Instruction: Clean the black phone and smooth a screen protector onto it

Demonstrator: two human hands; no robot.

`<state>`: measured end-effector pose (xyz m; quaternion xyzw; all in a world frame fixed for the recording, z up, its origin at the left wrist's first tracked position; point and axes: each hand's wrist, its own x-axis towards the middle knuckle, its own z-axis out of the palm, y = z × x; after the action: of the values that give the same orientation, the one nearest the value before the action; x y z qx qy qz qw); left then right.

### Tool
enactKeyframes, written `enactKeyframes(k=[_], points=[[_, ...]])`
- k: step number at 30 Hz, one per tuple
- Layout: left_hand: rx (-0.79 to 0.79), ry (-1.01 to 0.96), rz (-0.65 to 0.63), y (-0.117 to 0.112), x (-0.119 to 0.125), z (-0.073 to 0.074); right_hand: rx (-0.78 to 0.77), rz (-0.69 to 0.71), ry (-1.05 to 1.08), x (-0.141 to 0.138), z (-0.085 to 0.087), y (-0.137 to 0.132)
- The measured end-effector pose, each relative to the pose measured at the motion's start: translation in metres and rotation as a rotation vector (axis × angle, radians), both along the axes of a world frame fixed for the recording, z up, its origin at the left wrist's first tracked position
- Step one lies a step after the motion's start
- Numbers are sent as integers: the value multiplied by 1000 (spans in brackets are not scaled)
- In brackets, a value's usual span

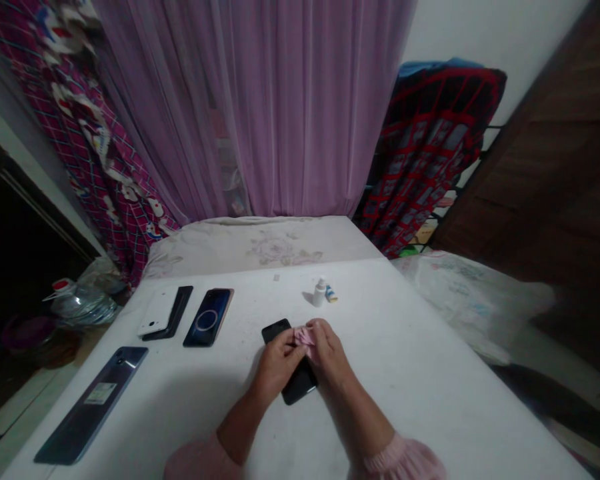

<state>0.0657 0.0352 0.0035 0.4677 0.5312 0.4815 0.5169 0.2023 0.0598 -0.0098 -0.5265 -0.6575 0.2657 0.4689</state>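
A small pink cloth (pixel 305 337) is pinched between my two hands. My left hand (pixel 279 363) grips its left side, and my right hand (pixel 330 353) has hold of the right side. Beneath both hands a black phone (pixel 299 385) lies at a slant on the white table (pixel 410 373); its middle is partly covered by my fingers. Beyond my hands stands a small white spray bottle (pixel 319 293), upright. Right behind that bottle lies a small blue, white and yellowish item (pixel 331 293) whose kind I cannot make out.
To the left lie a dark blue phone (pixel 209 319), a white phone (pixel 160 311) overlapping a black one (pixel 181 308), and a large grey-blue phone (pixel 93 407) with a label. A tiny pale piece (pixel 277 277) rests near the back. Purple curtains (pixel 300 113) hang behind the table.
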Motion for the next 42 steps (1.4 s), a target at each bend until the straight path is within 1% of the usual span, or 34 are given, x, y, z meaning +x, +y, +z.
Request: enactKeyframes(k=[2,3,4,5,7,9,10,12,14,18,21,25,28,31,36,39,42], points=[[-22,-35,45,10,-15,-1,-98,63,114,-1,4,3],[-25,-53,79,15,-24,-2,-145,69,158,2,5,7],[-21,-72,117,19,-33,-3,-160,32,155,7,4,12],[-19,-90,153,22,-41,-4,-161,-34,136,13,3,18],[-23,-124,201,24,-52,-6,-136,-195,96,25,-2,31],[-43,-149,217,24,-54,-7,-75,-315,64,32,-9,45],[-58,-156,217,23,-53,-6,-38,-329,45,32,-13,52],[-89,-164,218,22,-49,-5,30,-306,-7,29,-17,65],[-114,-168,226,23,-46,-3,64,-281,-68,22,-17,76],[-134,-178,255,30,-47,-1,78,-264,-147,17,-9,91],[-120,-189,277,34,-48,1,60,-226,-160,21,-2,88],[-99,-238,258,41,-43,9,44,-233,-128,27,-1,70],[-140,-281,216,50,-36,18,42,-222,-94,27,-4,57],[-206,-311,184,59,-30,24,55,-191,-118,25,-6,49],[-263,-334,148,73,-24,27,143,-132,-233,21,-6,47],[-270,-330,128,79,-19,28,214,-120,-291,21,-7,48],[-262,-321,116,83,-14,31,241,-104,-336,21,-7,50]])
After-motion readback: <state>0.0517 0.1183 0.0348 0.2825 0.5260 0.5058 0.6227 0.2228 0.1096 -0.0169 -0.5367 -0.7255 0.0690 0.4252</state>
